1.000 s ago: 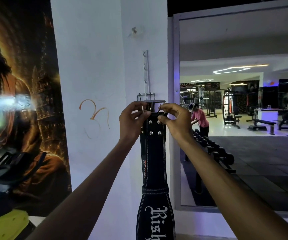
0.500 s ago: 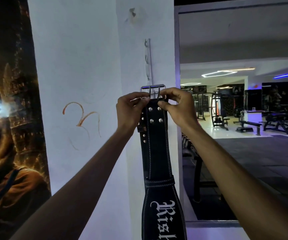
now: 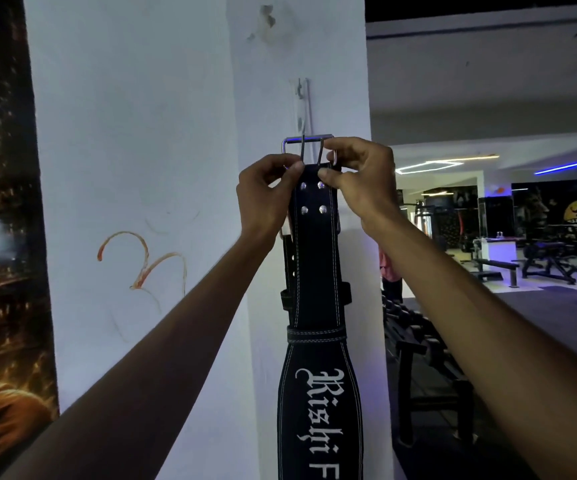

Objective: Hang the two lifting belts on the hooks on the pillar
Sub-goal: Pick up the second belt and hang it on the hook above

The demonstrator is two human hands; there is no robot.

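Both hands, left hand (image 3: 266,195) and right hand (image 3: 360,181), pinch the black lifting belt (image 3: 315,271) below its steel buckle (image 3: 308,147), against the white pillar's (image 3: 280,81) hook rail (image 3: 302,102).

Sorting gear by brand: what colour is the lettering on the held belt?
White gothic lettering on the black leather lifting belt, clearest in the head view.
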